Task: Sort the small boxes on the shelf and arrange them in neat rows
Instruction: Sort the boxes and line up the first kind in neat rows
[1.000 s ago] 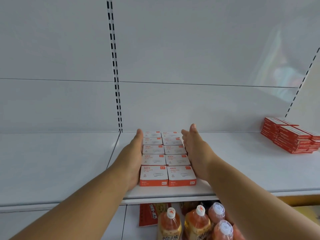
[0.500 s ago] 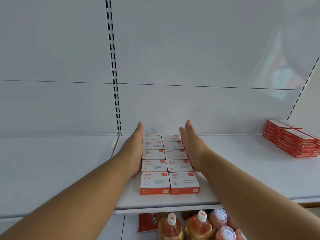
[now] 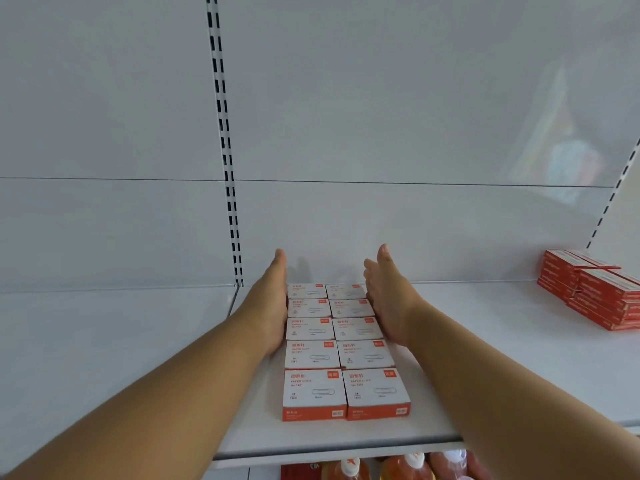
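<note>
Boxes (image 3: pixel 341 348) betw. flat hands (image 3: pixel 272 306) (image 3: pixel 388 299)

Small boxes (image 3: pixel 341 344) on shelf (image 3: pixel 121 341), two columns running near to far. Left hand (image 3: pixel 272 306) against left side, right hand (image 3: pixel 389 303) against right side. Stacked boxes (image 3: pixel 595 289) far right. Bottles (image 3: pixel 391 467) below shelf.

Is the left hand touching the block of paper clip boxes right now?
Touching. The head view shows the left hand lying flat against the left side of the paper clip boxes, with no gap along the middle boxes.
</note>
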{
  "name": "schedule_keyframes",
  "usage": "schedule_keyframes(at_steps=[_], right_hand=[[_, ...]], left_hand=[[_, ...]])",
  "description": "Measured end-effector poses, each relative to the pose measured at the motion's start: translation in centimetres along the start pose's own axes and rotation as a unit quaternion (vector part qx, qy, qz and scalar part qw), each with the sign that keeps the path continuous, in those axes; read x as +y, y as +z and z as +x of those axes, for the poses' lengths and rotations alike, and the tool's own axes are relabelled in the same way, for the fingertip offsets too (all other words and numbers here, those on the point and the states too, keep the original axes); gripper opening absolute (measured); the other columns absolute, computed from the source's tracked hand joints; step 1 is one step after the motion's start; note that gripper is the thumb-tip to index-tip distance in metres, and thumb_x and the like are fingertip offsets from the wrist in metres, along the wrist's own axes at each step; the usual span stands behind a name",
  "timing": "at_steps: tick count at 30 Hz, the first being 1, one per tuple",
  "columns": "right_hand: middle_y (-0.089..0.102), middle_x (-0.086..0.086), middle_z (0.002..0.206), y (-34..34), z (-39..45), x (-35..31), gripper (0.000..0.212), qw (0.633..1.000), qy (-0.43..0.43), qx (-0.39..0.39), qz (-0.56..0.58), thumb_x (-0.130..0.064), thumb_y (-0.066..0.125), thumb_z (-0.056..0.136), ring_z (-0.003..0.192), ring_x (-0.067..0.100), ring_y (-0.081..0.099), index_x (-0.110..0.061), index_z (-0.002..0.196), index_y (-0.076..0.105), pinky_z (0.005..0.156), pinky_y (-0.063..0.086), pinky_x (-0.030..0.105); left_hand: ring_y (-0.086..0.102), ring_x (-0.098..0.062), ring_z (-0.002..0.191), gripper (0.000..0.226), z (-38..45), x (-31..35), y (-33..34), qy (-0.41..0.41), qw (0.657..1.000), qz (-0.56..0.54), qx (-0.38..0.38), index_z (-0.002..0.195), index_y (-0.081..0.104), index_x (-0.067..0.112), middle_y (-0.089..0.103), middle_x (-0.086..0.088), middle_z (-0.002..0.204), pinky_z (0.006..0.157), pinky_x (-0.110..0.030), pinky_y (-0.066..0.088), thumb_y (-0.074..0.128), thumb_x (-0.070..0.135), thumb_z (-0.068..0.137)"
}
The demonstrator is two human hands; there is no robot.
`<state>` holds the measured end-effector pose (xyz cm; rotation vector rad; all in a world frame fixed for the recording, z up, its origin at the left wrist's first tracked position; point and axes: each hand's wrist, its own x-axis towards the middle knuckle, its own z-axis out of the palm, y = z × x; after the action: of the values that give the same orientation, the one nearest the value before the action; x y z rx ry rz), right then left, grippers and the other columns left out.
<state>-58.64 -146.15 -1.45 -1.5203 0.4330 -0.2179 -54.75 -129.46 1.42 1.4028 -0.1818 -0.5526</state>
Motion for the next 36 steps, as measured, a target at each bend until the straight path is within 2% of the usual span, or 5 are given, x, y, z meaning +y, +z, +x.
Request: schedule_keyframes(at_steps=[7, 14, 19, 23, 36], right_hand=[[0.04, -0.024, 0.103, -0.5, 0.2, 0.2, 0.08, 0.995, 0.065, -0.038, -0.065, -0.078, 0.012, 0.087, 0.087, -0.002, 0.049, -0.024, 0.138, 0.044, 0.055, 0.046, 0.02], [0.055, -0.024, 0.099, -0.2, -0.3, 0.0, 0.06, 0.995, 0.06, -0.03, -0.072, -0.073, 0.022, 0.091, 0.069, 0.007, 0.065, -0.036, 0.131, 0.049, 0.061, 0.051, 0.024], [0.055, -0.013, 0.13, -1.3, 0.5, -0.7, 0.03, 0.929, -0.091, 0.045, -0.356, -0.035, 0.047, 0.1, 0.116, 0.013, 0.054, -0.032, 0.128, 0.058, 0.098, 0.04, 0.027], [0.055, -0.016, 0.124, -1.2, 1.1, -1.2, 0.028, 0.874, -0.107, -0.007, -0.474, -0.034, 0.055, 0.096, 0.111, 0.008, 0.051, -0.036, 0.123, 0.062, 0.092, 0.036, 0.023], [0.061, -0.014, 0.121, -1.7, 2.4, 0.8, 0.026, 0.875, -0.172, -0.015, -0.451, -0.038, 0.057, 0.094, 0.1, 0.006, 0.053, -0.031, 0.118, 0.065, 0.088, 0.045, 0.024]], left_hand=[[0.062, -0.001, 0.039, 0.04, 1.6, -1.3, -0.5, 0.017, 1.0, 0.008, -0.011, 0.082, 0.048, 0.028, 0.062, 0.014, 0.043, 0.035, -0.015, 0.046, 0.028, 0.057, 0.101], [0.075, -0.016, 0.076, 0.037, 2.6, -1.9, -1.4, 0.001, 1.0, -0.001, 0.004, 0.118, 0.056, 0.024, 0.076, 0.002, 0.088, 0.065, -0.033, 0.061, 0.041, 0.053, 0.1], [0.058, -0.017, 0.108, 0.04, 4.4, -0.8, -2.2, 0.11, 0.916, 0.381, 0.05, 0.143, 0.043, 0.03, 0.052, 0.002, 0.139, 0.086, -0.03, 0.048, 0.042, 0.024, 0.103], [0.054, -0.015, 0.12, 0.038, 6.6, -0.7, -2.1, 0.144, 0.857, 0.495, -0.012, 0.139, 0.051, 0.028, 0.052, 0.004, 0.142, 0.092, -0.025, 0.044, 0.047, 0.022, 0.102], [0.062, -0.008, 0.098, 0.025, 7.8, -2.4, -2.0, 0.18, 0.861, 0.475, -0.02, 0.119, 0.067, 0.027, 0.066, 0.008, 0.112, 0.072, -0.014, 0.045, 0.051, 0.023, 0.1]])
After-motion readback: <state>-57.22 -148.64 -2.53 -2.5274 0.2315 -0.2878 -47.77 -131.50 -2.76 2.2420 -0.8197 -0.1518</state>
